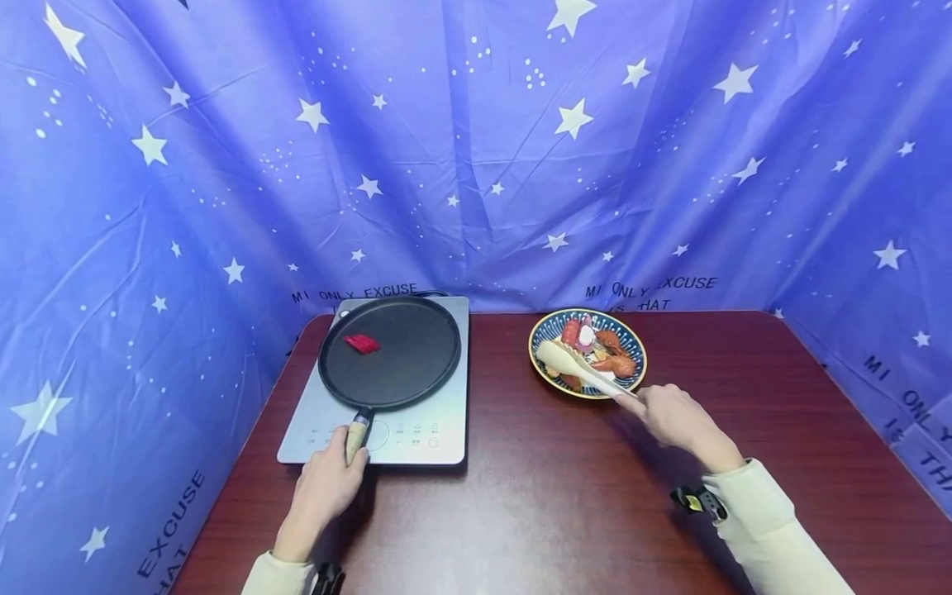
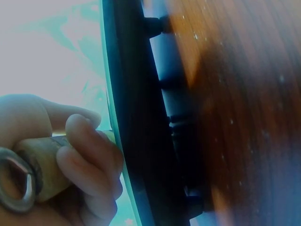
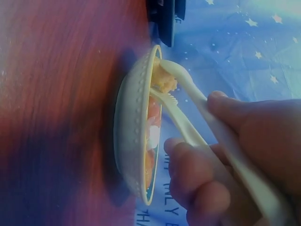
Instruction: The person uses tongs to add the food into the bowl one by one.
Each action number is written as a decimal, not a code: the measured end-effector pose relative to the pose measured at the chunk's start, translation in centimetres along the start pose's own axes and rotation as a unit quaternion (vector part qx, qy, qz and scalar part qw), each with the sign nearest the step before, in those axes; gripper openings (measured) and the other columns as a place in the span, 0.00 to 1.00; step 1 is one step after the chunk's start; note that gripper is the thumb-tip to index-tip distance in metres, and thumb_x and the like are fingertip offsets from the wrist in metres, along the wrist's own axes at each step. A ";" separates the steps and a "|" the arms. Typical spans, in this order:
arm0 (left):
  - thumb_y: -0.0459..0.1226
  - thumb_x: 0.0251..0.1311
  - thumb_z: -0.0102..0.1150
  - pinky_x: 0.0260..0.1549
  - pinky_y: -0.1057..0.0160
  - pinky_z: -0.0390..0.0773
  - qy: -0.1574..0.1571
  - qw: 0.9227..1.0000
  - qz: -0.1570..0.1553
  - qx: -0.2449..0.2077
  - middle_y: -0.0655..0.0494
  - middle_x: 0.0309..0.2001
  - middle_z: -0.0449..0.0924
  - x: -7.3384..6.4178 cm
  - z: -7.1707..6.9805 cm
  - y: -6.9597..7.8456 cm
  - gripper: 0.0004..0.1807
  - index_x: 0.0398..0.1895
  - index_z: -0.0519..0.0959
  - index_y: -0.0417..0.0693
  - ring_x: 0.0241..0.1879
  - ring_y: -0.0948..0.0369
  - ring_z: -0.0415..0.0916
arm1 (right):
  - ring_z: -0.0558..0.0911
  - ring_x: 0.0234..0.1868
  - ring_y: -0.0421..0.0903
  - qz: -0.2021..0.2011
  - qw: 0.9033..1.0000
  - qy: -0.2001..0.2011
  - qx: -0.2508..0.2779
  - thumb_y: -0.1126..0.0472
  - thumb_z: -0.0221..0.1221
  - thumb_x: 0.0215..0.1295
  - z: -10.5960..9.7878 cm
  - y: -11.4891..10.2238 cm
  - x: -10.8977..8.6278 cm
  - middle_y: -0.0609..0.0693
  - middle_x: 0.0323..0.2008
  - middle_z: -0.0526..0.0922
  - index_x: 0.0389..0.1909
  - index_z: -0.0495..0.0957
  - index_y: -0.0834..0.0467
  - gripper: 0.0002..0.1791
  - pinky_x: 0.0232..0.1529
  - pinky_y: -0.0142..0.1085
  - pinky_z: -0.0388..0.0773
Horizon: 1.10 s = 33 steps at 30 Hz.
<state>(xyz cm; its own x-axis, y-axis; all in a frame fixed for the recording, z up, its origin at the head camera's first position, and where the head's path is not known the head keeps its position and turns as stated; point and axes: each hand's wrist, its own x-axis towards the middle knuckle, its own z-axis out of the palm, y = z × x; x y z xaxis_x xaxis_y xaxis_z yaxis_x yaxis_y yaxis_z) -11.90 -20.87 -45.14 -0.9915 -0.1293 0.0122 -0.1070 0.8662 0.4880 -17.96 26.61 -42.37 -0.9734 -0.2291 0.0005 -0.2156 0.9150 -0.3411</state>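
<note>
My left hand (image 1: 327, 479) grips the light wooden handle (image 1: 357, 440) of a round black frying pan (image 1: 409, 364); in the left wrist view the fingers curl round that handle (image 2: 44, 160), which ends in a metal ring. A red piece of food (image 1: 362, 343) lies in the pan, left of its middle. My right hand (image 1: 680, 420) holds cream-coloured tongs (image 1: 568, 364) over a patterned bowl (image 1: 640, 343) of mixed food. Seen from the right wrist, the tips of the tongs (image 3: 193, 92) stand on either side of a yellowish food piece (image 3: 163, 79) near the rim.
The pan sits on a silver induction cooktop (image 1: 312, 426) with a touch panel at its front. Both cooktop and bowl stand towards the back of a dark red wooden table (image 1: 506, 496). A blue star-printed curtain (image 1: 506, 231) hangs behind and along both sides.
</note>
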 end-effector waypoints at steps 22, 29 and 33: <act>0.42 0.61 0.52 0.20 0.49 0.68 -0.007 1.000 -0.001 0.000 0.43 0.26 0.75 -0.1 -0.1 0.3 0.22 0.56 0.66 0.42 0.23 0.49 0.73 | 0.74 0.09 0.43 0.071 0.990 -0.027 0.120 0.40 0.46 0.70 0.2 1.7 -0.2 0.49 0.11 0.72 0.26 0.77 0.62 0.29 0.13 0.39 0.69; 0.43 0.61 0.52 0.20 0.49 0.68 -0.007 1.000 -0.003 0.000 0.44 0.25 0.75 -0.2 0.0 0.3 0.23 0.57 0.66 0.43 0.22 0.49 0.73 | 0.74 0.09 0.44 0.071 0.987 -0.021 0.145 0.41 0.46 0.70 -0.1 1.8 -0.2 0.51 0.12 0.73 0.23 0.75 0.62 0.29 0.11 0.39 0.68; 0.42 0.61 0.52 0.20 0.49 0.68 -0.006 1.000 -0.003 0.000 0.44 0.25 0.75 -0.2 -0.1 0.3 0.22 0.57 0.67 0.43 0.22 0.50 0.72 | 0.74 0.09 0.44 0.075 0.984 -0.015 0.158 0.41 0.46 0.70 -0.5 1.5 0.0 0.52 0.12 0.74 0.22 0.75 0.62 0.30 0.11 0.39 0.69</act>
<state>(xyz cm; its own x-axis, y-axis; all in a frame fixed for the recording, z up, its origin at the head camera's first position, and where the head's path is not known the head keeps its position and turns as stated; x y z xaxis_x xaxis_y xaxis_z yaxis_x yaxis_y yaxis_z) -11.77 -20.63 -44.95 -0.9917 -0.1289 -0.0019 -0.1134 0.8651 0.4886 -18.31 28.11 -42.39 -0.9886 -0.1135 -0.0986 -0.0300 0.7913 -0.6107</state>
